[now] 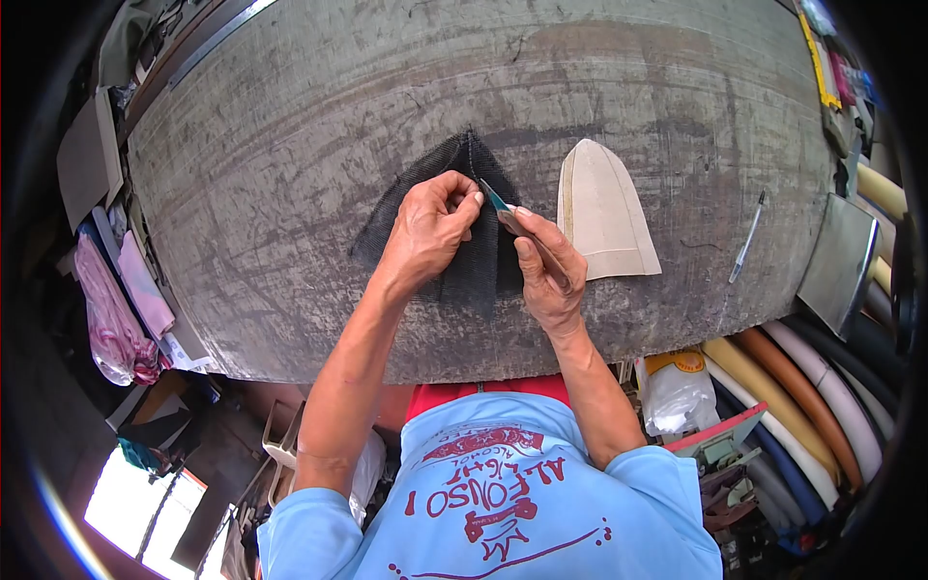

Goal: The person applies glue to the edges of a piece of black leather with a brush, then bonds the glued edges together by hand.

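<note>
A piece of black mesh fabric [495,253] lies on the worktable, with a seam running up to its pointed top. My left hand [430,224] rests over the fabric, thumb and fingers pinched together near the seam; the fingers hide the exact spot they grip. My right hand [553,271] is closed around the brown handle of a slim knife [498,202], whose bluish blade points up and left. The blade's tip is at the seam, close to my left fingertips. Right of the fabric lies a beige arch-shaped pattern piece [609,217] with lines marked on it.
A pen [747,237] lies on the worn worktable [319,87] at the right. Beyond the right edge are a grey panel [839,263] and several rolls of material [788,396]. Pink plastic-wrapped material [108,309] sits at the left, and a metal strip [198,53] lies along the upper-left edge.
</note>
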Available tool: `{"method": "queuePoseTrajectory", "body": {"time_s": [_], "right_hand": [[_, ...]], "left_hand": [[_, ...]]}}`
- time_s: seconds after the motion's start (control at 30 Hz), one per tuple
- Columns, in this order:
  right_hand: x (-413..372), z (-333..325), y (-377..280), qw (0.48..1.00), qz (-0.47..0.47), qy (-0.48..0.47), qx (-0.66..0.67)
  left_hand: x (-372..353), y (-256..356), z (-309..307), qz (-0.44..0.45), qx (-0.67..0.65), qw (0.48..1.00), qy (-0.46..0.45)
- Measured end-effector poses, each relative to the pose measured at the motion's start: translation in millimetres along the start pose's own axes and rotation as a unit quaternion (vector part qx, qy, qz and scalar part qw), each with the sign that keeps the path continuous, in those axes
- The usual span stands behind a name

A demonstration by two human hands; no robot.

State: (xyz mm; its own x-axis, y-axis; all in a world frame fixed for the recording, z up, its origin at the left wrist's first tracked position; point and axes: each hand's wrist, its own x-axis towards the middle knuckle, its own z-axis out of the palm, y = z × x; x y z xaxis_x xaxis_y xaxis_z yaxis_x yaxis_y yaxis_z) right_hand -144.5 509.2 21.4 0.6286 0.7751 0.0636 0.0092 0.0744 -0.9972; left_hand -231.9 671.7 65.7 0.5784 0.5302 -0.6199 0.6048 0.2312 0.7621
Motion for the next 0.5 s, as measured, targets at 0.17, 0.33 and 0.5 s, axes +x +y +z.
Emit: {"method": "queuePoseTrajectory", "body": {"time_s": [0.17,0.33,0.5], "right_hand": [[-1.7,1.5,3.3,1.0,-0.014,0.01,-0.01],[-2.2,1.3,5.6,1.0,-0.015,0.007,0.002],[0.4,-0.3,2.3,0.999,-0.028,-0.006,-0.016]], "left_hand": [[1.6,-0.7,-1.1,-0.005,-0.01,1.0,-0.011],[1.1,1.5,-1.7,-0.007,-0.007,1.0,-0.012],[1.2,0.1,-1.6,-0.006,-0.009,1.0,-0.013]]}}
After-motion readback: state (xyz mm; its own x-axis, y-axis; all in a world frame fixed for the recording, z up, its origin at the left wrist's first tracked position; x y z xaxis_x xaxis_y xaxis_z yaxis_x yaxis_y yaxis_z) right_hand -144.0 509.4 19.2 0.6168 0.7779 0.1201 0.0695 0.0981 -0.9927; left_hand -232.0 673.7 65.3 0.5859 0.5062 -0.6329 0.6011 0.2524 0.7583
